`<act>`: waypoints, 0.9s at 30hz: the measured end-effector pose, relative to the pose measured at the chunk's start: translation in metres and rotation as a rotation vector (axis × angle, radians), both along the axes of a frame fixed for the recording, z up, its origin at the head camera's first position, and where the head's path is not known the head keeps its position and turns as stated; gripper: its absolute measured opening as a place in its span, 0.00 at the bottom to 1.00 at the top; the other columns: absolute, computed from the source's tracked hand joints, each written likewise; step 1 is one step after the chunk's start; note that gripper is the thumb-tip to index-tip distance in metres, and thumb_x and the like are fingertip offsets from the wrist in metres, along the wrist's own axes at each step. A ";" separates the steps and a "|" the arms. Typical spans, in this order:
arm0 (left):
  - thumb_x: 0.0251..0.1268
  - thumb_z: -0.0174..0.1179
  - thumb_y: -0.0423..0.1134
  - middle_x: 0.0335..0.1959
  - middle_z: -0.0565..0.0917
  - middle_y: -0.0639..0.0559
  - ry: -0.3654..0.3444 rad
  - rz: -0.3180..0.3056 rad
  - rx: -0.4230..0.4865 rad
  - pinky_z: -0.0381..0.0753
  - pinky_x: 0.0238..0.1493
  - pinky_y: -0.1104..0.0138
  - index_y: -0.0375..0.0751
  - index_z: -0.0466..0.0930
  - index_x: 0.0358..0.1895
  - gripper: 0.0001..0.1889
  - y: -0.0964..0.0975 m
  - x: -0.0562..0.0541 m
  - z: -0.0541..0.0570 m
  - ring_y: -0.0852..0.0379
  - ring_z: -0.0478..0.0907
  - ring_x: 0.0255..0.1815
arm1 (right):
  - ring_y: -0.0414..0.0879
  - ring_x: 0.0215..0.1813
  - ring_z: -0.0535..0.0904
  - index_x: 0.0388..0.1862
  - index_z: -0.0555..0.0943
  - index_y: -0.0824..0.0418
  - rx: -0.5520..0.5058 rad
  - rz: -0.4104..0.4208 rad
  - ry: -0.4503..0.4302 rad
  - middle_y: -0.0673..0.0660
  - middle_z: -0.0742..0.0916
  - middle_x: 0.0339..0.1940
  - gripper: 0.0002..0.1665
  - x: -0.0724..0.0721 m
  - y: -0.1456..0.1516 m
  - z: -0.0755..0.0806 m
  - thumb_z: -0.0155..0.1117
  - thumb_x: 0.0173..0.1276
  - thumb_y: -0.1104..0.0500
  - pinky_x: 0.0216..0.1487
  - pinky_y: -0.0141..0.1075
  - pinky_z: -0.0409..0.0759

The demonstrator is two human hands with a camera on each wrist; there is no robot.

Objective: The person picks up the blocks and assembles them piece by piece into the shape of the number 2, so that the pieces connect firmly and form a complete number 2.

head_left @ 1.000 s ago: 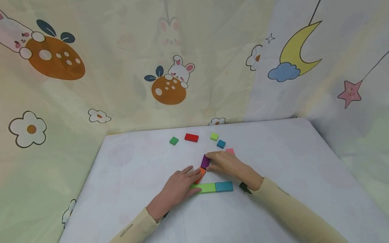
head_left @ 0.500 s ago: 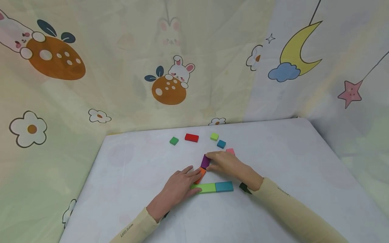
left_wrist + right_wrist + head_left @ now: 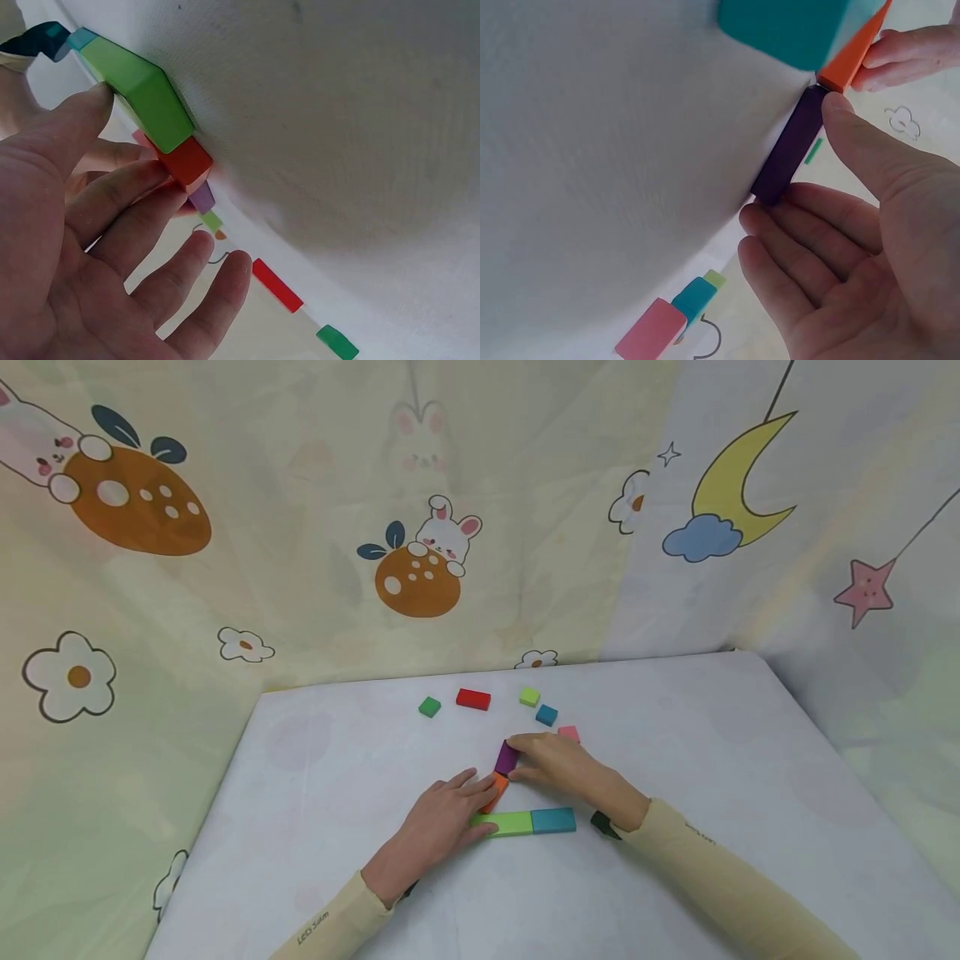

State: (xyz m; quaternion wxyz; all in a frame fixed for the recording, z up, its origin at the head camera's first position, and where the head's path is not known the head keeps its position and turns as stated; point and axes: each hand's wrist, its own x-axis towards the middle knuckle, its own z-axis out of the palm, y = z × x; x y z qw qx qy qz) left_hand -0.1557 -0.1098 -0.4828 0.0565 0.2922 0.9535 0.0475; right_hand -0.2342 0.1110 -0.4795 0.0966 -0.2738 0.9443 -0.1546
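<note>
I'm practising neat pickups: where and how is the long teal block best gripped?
Probably grip the long teal block near its middle, from above, pinching the near and far long sides. Its left end butts against the long lime block with no visible gap, while both long sides are free.

In head view, orange block [image 3: 498, 794] partly hidden by left grip [image 3: 442, 818], right sleeve [image 3: 727, 868] cut off below.

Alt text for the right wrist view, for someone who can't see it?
The right hand holds a purple block. The left hand touches an orange block near one end of it; a teal block shows at the top, and a pink block, a blue block and a lime block lie at lower left.
</note>
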 end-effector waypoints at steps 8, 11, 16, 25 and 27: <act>0.68 0.60 0.60 0.73 0.73 0.58 -0.004 0.007 0.004 0.78 0.65 0.49 0.53 0.71 0.73 0.33 -0.001 0.000 -0.001 0.49 0.66 0.77 | 0.49 0.68 0.79 0.69 0.77 0.58 -0.001 0.003 -0.005 0.54 0.84 0.65 0.37 0.000 0.001 -0.001 0.72 0.64 0.44 0.65 0.44 0.80; 0.68 0.61 0.60 0.73 0.74 0.58 -0.005 0.008 0.005 0.78 0.65 0.49 0.53 0.71 0.73 0.33 -0.001 0.000 -0.001 0.49 0.66 0.77 | 0.49 0.68 0.79 0.69 0.77 0.58 0.001 0.001 -0.011 0.54 0.84 0.65 0.37 0.000 0.000 0.000 0.73 0.64 0.45 0.65 0.44 0.80; 0.68 0.61 0.60 0.73 0.74 0.58 -0.004 0.008 0.001 0.78 0.65 0.50 0.53 0.71 0.73 0.33 -0.001 0.000 -0.001 0.49 0.66 0.76 | 0.50 0.68 0.79 0.69 0.77 0.57 0.003 -0.003 -0.015 0.54 0.84 0.65 0.37 0.000 0.000 0.000 0.73 0.64 0.45 0.66 0.44 0.79; 0.67 0.62 0.59 0.72 0.74 0.57 0.001 0.002 0.018 0.78 0.64 0.50 0.52 0.71 0.73 0.33 -0.002 0.000 -0.002 0.48 0.67 0.76 | 0.49 0.66 0.80 0.68 0.77 0.58 -0.002 0.002 -0.007 0.54 0.84 0.65 0.37 -0.001 0.000 -0.001 0.73 0.64 0.45 0.65 0.44 0.80; 0.67 0.62 0.59 0.72 0.74 0.57 0.004 0.001 0.018 0.78 0.64 0.50 0.52 0.71 0.73 0.33 -0.001 0.000 -0.002 0.48 0.67 0.76 | 0.49 0.66 0.80 0.68 0.77 0.57 -0.001 0.001 -0.005 0.54 0.84 0.64 0.37 -0.001 0.000 -0.001 0.73 0.63 0.45 0.65 0.44 0.80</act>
